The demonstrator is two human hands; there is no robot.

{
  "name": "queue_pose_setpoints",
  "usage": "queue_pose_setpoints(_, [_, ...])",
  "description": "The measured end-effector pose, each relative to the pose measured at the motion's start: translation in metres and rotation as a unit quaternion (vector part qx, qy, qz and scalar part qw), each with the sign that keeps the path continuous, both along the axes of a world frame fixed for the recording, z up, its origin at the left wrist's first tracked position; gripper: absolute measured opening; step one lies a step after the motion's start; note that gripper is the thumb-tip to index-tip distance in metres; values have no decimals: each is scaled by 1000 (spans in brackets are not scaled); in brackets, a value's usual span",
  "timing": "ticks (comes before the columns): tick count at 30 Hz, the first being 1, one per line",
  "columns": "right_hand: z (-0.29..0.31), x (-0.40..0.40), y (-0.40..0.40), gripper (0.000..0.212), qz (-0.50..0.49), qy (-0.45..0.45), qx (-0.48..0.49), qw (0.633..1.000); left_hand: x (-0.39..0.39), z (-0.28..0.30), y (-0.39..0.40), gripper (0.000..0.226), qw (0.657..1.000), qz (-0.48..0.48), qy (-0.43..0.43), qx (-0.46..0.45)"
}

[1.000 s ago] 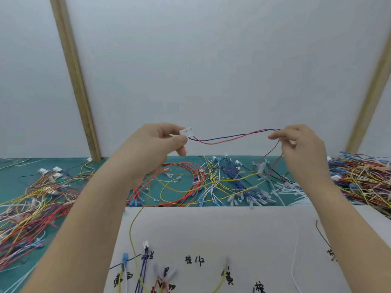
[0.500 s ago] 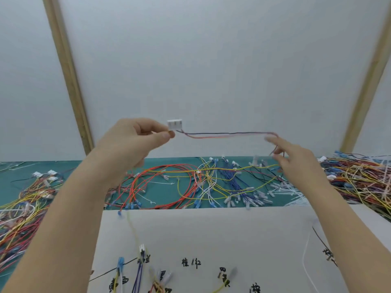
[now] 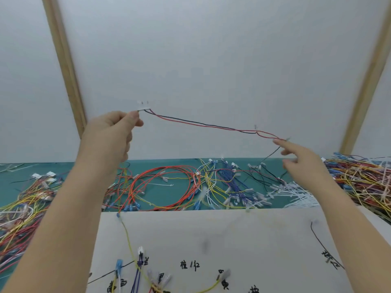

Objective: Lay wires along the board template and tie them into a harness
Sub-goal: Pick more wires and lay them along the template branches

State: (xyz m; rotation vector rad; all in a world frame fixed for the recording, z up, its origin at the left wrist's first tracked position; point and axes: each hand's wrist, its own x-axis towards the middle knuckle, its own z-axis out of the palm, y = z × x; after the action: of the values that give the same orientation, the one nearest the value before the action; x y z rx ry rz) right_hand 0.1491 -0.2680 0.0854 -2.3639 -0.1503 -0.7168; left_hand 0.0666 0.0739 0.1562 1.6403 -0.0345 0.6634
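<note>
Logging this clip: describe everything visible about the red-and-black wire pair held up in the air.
The red-and-black wire pair is thin, insulated, and ends in a small white connector pinched by the left hand. It stretches rightward, sloping down, over the open right hand fingertip, then drops toward the wire piles on the green mat.

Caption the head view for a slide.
Left hand pinches a white connector, its red-and-black wire pair stretched to the open right hand above the board template.

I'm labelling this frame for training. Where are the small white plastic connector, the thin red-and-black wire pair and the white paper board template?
small white plastic connector (image 3: pixel 143 106), head view, its body.
thin red-and-black wire pair (image 3: pixel 203 124), head view, mid-span.
white paper board template (image 3: pixel 243 233), head view, bare middle.
</note>
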Motion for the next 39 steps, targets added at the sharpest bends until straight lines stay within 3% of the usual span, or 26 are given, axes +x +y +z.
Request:
queue_pose_setpoints(4, [12, -6, 1, 59, -20, -69, -39, 997, -3, 3, -4, 24, 992, -81, 13, -98])
queue_pose_setpoints(7, [14, -11, -7, 72, -45, -23, -105, 993, -3, 3, 1, 24, 993, -79, 17, -88])
queue_pose_setpoints(12, [11, -12, -21, 55, -88, -62, -113, 988, -2, -1, 4, 25, 987, 81, -27, 138])
queue_pose_setpoints(14, [15, -11, -18, 53, -93, -99, -46, 990, -1, -1, -2, 27, 994, 33, -10, 102])
queue_pose_setpoints(16, [19, -13, -13, 63, -104, -135, 1, 985, -1, 0, -10, 26, 998, -49, 23, 17])
queue_pose_setpoints(19, [22, -17, -6, 80, -132, -151, -35, 979, -1, 0, -18, 26, 995, -86, 46, -16])
queue_pose_setpoints(21, [22, -16, -8, 81, -146, -104, -86, 980, -1, -2, -22, 27, 995, -71, 51, 37])
queue_pose_setpoints(23, [22, -16, -14, 72, -110, 30, -145, 983, -1, -6, -24, 25, 989, -52, 59, 122])
queue_pose_setpoints(25, [26, -24, -13, 58, -40, 228, -195, 953, -2, -8, -25, 22, 983, -62, 73, 159])
queue_pose_setpoints(27, [33, -33, -7, 54, -13, 330, -203, 922, -3, -9, -28, 21, 982, -93, 81, 142])
queue_pose_setpoints(29, [46, -40, 2, 53, -10, 289, -183, 940, -2, -9, -31, 23, 982, -104, 78, 137])
queue_pose_setpoints(33, [72, -56, 29, 38, 47, 105, -109, 987, -1, -10, -36, 22, 982, -112, 59, 142])
queue_pose_setpoints(36, [75, -71, 57, 36, 139, 106, -81, 981, -1, -10, -38, 21, 982, -112, 55, 143])
queue_pose_setpoints(39, [72, -81, 84, 30, 170, 90, -123, 974, -1, -9, -41, 22, 982, -112, 51, 144])
